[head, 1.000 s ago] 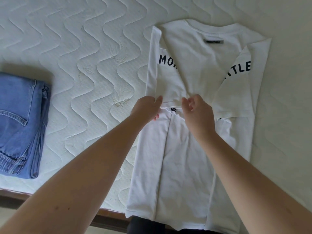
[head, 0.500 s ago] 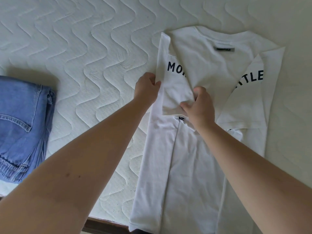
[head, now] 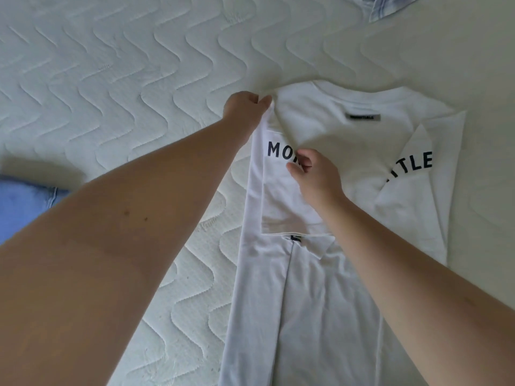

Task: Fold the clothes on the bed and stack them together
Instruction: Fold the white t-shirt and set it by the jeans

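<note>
A white quilted mattress (head: 117, 79) carries a white printed T-shirt (head: 320, 274), lying at four o'clock with both sides folded inward. Folded blue jeans (head: 25, 201) sit at nine o'clock. The left hand (head: 245, 107) pinches the shirt's shoulder corner; the right hand (head: 317, 176) pinches the folded sleeve.

1. A white quilted mattress (head: 117, 87) with a wavy stitched pattern fills most of the view.
2. Its right part (head: 418, 45) looks smooth, with faint stitching, possibly only because of blur and bright light.
</note>
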